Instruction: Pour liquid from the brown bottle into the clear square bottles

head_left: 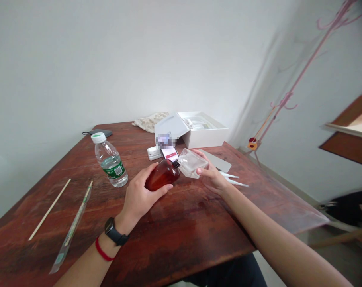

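Plain pale grey walls [139, 59] meet in a corner behind the red-brown wooden table [175, 243], pink wire hooks [306, 75] hang on the right wall, a brown wooden frame [351, 139] sits at the right edge, a blurred wooden rail [342, 238] crosses above the pale floor [269, 271], soft even light

Left hand [140, 199] is wrapped round an amber bottle [164, 175], black cap right by a clear square bottle [192, 162] held in the right hand [210, 175]. Water bottle [110, 161] and white box [198, 131] sit on the red-brown wooden worktop [181, 235].
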Demonstrator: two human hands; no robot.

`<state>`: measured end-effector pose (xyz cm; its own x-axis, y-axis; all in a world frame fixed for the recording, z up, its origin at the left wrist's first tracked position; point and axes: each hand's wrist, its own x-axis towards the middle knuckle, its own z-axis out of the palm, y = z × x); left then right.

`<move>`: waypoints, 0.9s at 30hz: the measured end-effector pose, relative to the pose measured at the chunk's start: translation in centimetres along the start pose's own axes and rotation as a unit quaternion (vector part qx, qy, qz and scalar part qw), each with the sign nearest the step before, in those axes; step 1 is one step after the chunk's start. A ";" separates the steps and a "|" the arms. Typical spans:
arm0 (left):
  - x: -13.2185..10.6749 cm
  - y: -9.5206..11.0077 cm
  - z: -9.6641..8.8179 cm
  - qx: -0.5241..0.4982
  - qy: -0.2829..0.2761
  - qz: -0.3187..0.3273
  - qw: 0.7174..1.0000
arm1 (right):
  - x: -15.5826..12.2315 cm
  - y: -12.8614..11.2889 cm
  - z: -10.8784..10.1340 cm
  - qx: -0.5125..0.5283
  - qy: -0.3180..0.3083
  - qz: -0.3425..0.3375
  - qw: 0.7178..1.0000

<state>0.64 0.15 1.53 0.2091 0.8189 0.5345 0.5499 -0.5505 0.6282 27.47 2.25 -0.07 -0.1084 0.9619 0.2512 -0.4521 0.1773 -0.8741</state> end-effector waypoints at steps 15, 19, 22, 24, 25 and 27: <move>-0.4 -0.8 0.8 -0.021 0.005 -0.010 1.000 | -0.1 -0.9 0.4 -0.053 0.008 -0.001 0.999; -0.4 -0.7 1.0 -0.037 -0.002 -0.019 0.999 | -0.2 -0.7 0.0 -0.062 0.017 0.000 0.998; -0.4 -0.7 1.0 -0.046 -0.009 -0.025 0.999 | -0.2 -0.5 -0.5 -0.068 0.024 0.006 0.997; -0.5 -0.7 1.1 -0.052 -0.011 -0.030 0.998 | -0.2 -0.5 -0.7 -0.073 0.027 0.006 0.997; -0.5 -0.7 1.1 -0.054 -0.012 -0.033 0.998 | -0.2 -0.5 -0.7 -0.076 0.029 0.004 0.997; -0.5 -0.7 1.2 -0.058 -0.013 -0.036 0.998 | -0.3 -0.6 -0.5 -0.083 0.032 -0.001 0.996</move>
<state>1.13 0.28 0.14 0.1944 0.8600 0.4718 0.4671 -0.5041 0.7265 28.22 1.94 0.13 -0.0481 0.9717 0.2312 -0.2994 0.2068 -0.9314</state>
